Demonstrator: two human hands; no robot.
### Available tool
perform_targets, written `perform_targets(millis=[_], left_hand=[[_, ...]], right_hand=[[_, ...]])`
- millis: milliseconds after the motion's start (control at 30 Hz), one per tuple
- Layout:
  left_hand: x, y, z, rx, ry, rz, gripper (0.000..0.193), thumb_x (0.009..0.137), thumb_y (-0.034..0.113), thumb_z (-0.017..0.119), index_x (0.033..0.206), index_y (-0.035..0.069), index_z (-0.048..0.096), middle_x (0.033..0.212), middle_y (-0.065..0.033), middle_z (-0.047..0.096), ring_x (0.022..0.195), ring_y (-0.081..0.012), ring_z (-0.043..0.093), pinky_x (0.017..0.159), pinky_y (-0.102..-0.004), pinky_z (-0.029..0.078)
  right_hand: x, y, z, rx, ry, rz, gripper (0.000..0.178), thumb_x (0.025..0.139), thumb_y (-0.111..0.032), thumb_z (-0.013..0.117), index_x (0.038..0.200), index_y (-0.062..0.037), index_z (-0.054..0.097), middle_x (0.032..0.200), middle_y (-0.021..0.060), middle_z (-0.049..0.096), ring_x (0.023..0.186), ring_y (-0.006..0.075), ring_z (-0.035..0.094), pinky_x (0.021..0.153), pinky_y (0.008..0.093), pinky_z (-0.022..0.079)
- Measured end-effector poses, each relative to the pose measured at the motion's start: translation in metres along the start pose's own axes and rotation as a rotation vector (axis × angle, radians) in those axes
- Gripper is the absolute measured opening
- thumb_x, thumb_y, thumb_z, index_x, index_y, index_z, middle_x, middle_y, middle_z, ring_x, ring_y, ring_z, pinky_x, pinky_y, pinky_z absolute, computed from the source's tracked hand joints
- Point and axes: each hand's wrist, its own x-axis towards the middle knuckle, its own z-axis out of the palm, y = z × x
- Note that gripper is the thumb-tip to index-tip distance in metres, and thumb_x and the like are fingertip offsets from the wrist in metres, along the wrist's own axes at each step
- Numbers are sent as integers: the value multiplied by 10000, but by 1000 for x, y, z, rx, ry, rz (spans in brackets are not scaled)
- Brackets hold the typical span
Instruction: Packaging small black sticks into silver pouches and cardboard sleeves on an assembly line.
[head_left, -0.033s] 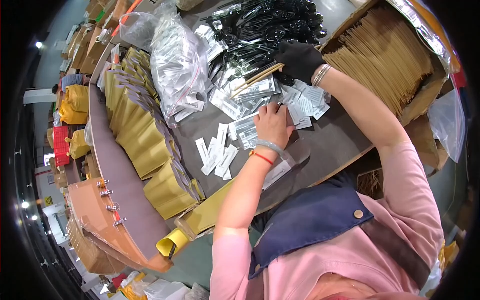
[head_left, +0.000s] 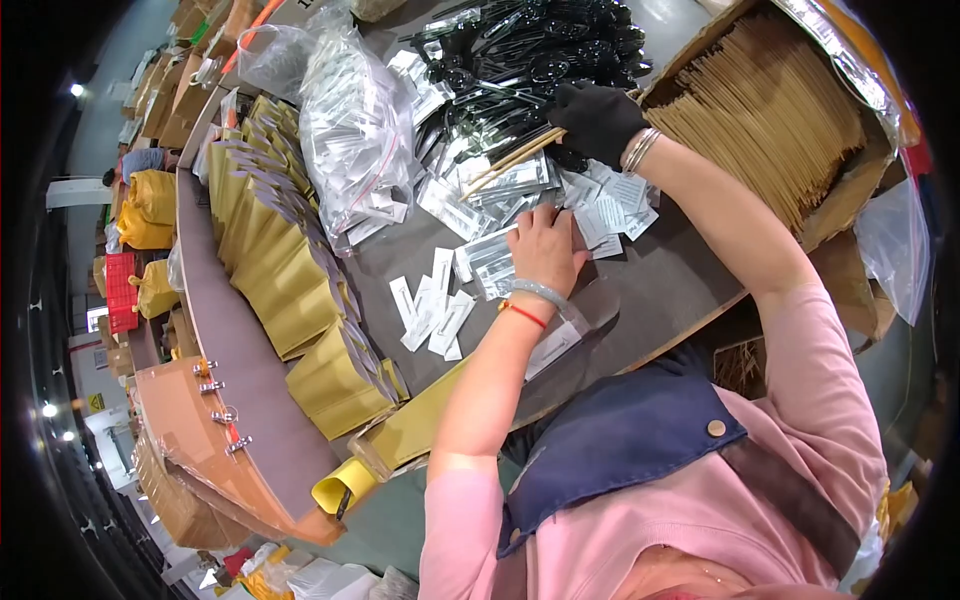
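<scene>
My left hand [head_left: 545,250] is bare and lies palm down on flat silver packets [head_left: 492,270], its fingers over them and its thumb apart. My right hand [head_left: 602,122], in a black glove, is closed on a few thin wooden sticks [head_left: 512,162] that stick out to the left above the packets. Its fingertips are partly hidden. Beyond it spreads a heap of glossy black plastic spoons [head_left: 545,68]. Small white sachets [head_left: 622,200] lie between my hands, and narrow white packets [head_left: 432,308] are loose to the left of my left hand.
A clear bag full of white packets [head_left: 358,130] stands at the far left. Left of it, folded gold-brown paper bags [head_left: 275,280] form a long row. A cardboard box [head_left: 850,205] with many thin brown sticks [head_left: 765,110] sits at right. The table edge [head_left: 690,335] runs close to my body.
</scene>
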Motion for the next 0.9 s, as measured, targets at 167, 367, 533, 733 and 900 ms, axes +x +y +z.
perform_targets(millis=[167,367,533,733,900], left_hand=[[0,2,-2,-32,58,99,535,647,253,814,1128,105,632,1043,-66,629,1003,-281,543,868,-411,387],[-52,7,-74,-137,-38,59,578,626,272,818,1140,81,637,1017,-58,638,981,-256,545,843,-399,393],[-136,-14,-77,-14,-178,-155,575,607,214,828,1140,96,646,1088,-66,604,1025,-284,520,839,-420,412],[-181,9,-64,104,-85,-83,604,621,190,797,1192,114,616,1220,15,561,1063,-247,499,864,-397,379],[-190,12,-55,198,-93,-51,578,655,202,749,1215,141,619,1282,61,536,1058,-221,495,859,-366,345]], right_hand=[[4,5,11,-155,53,-98,121,767,-201,646,864,-134,622,898,28,576,900,215,607,677,326,551],[1,9,-5,-23,57,-82,91,760,-180,647,843,-145,644,910,60,576,914,256,593,742,369,528],[-8,4,-15,59,-40,40,167,734,-156,698,896,-132,671,965,54,585,983,260,577,788,367,514],[-32,-61,-46,562,-441,10,159,737,-221,747,861,-128,708,838,101,634,815,312,627,715,373,511],[-55,-116,-34,616,-1036,-110,264,738,-337,727,824,-87,733,787,145,687,757,316,665,696,400,520]])
